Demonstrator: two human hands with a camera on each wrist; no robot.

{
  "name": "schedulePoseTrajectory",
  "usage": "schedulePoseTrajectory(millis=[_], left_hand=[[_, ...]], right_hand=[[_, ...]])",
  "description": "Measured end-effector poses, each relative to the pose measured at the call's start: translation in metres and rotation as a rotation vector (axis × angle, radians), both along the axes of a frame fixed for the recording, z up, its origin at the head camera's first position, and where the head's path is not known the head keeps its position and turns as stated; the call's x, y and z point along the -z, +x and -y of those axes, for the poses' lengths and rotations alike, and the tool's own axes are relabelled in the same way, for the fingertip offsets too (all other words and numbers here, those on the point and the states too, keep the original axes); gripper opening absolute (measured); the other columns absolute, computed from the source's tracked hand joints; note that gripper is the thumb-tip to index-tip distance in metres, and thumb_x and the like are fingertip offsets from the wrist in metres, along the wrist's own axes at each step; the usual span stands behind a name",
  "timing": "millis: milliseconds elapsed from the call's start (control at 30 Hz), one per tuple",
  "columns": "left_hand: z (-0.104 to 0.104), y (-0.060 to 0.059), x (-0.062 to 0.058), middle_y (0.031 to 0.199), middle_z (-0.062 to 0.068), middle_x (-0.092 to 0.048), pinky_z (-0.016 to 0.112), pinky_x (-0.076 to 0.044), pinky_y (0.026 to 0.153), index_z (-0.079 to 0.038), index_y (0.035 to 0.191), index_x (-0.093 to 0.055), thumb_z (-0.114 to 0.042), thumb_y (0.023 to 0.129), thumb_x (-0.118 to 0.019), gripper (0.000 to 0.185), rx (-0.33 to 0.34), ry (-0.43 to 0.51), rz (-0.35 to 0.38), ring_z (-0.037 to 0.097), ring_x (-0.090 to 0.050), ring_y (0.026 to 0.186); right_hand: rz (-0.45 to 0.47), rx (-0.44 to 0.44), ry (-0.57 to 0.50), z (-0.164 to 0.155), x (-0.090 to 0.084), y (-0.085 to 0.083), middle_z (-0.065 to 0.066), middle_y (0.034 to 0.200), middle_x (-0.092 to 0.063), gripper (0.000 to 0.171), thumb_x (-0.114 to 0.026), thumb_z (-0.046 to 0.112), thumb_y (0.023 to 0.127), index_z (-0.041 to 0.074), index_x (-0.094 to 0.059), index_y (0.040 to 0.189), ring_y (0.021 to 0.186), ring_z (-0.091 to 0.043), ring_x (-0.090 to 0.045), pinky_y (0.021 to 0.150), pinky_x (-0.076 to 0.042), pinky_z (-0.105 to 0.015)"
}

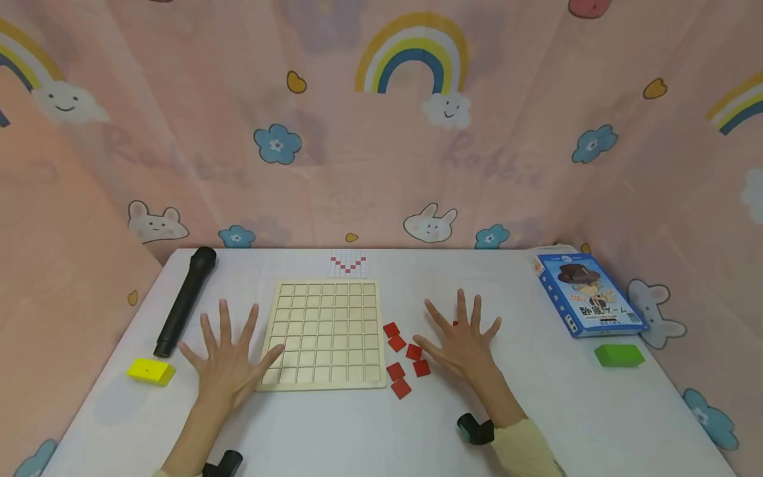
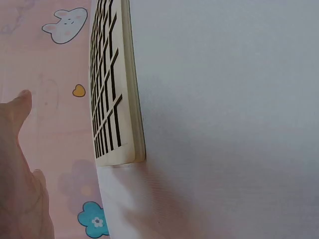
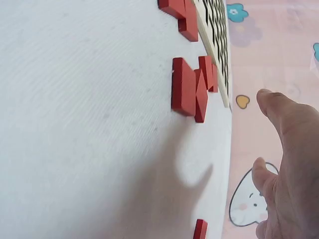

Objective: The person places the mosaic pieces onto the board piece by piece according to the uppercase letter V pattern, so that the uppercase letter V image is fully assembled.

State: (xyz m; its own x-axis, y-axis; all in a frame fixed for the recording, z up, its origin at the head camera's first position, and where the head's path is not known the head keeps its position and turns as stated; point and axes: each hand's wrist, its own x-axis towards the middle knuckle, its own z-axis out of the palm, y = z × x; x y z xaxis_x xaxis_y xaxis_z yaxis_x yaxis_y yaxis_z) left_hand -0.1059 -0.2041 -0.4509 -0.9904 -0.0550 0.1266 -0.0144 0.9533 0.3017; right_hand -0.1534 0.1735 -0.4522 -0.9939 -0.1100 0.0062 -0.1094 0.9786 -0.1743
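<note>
Both spread wide, left hand (image 1: 228, 368) and right hand (image 1: 466, 348); those red tiles (image 1: 401, 388) look light, stiff, best pinched by opposite edges!

- And there's the right hand (image 3: 299, 159), thumb and fingers held apart, hovering above the white tabletop (image 3: 89, 124)!
- It throws a soft shadow (image 3: 167, 172) across the surface, thumb and all.
- Look left: four red tiles (image 3: 184, 88) gather in a loose cluster, well apart from those fingers.
- Two more red tiles (image 3: 188, 22) sit farther left, right up against each other.
- A pale gridded board (image 3: 217, 30) lies just beyond them.
- One lone red tile (image 3: 200, 230) sits out right!
- At the far side, pink cloth (image 3: 271, 50), with a blue flower (image 3: 237, 12) and yellow heart (image 3: 242, 101).
</note>
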Motion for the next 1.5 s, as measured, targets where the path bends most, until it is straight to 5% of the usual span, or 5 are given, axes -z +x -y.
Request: schedulePoseTrajectory(millis=[300, 500, 767, 1000, 1500], left_hand=[[-0.001, 0.014, 0.004, 0.158, 0.016, 0.015, 0.079, 0.014, 0.091, -0.025, 0.153, -0.021, -0.069, 0.083, -0.049, 0.087, 0.046, -0.027, -0.041, 0.054, 0.006, 0.138], [0.004, 0.021, 0.005, 0.158, 0.015, 0.016, 0.08, 0.01, 0.092, -0.027, 0.153, -0.018, -0.067, 0.085, -0.049, 0.085, 0.102, -0.022, 0.035, 0.055, 0.005, 0.138], [0.017, 0.019, -0.001, 0.155, 0.028, -0.009, 0.078, -0.027, 0.088, -0.021, 0.151, -0.029, -0.06, 0.08, -0.064, 0.088, 0.21, 0.108, 0.184, 0.062, -0.008, 0.133], [0.022, 0.007, 0.004, 0.15, 0.027, -0.026, 0.066, -0.036, 0.095, -0.012, 0.135, -0.054, -0.036, 0.067, -0.085, 0.079, 0.309, 0.183, 0.153, 0.053, -0.029, 0.13], [0.011, 0.001, 0.004, 0.13, 0.024, -0.05, 0.024, -0.055, 0.07, 0.005, 0.112, -0.066, -0.002, 0.051, -0.09, 0.066, 0.208, 0.37, 0.185, 0.04, -0.058, 0.106]], right_hand=[[-0.001, 0.007, -0.031, -0.017, 0.005, 0.008, -0.027, 0.156, -0.002, 0.079, -0.058, 0.059, 0.082, 0.023, -0.035, 0.148, 0.138, -0.055, 0.006, 0.092, 0.001, -0.082], [-0.057, -0.022, -0.009, -0.03, 0.008, 0.009, -0.028, 0.155, -0.007, 0.079, -0.059, 0.059, 0.081, 0.021, -0.037, 0.147, 0.137, -0.056, 0.0, 0.091, -0.005, -0.082], [-0.139, -0.065, 0.026, -0.042, 0.011, 0.008, -0.026, 0.155, -0.013, 0.077, -0.06, 0.058, 0.081, 0.023, -0.039, 0.146, 0.139, -0.053, -0.006, 0.097, -0.009, -0.078], [-0.159, -0.088, -0.021, -0.05, 0.012, 0.004, -0.027, 0.154, -0.015, 0.073, -0.061, 0.051, 0.083, 0.019, -0.039, 0.146, 0.139, -0.051, -0.007, 0.099, -0.012, -0.076], [-0.093, -0.178, -0.282, -0.067, 0.012, -0.011, -0.023, 0.155, -0.018, 0.057, -0.059, 0.033, 0.093, 0.014, -0.043, 0.144, 0.141, -0.048, -0.008, 0.099, -0.023, -0.071]])
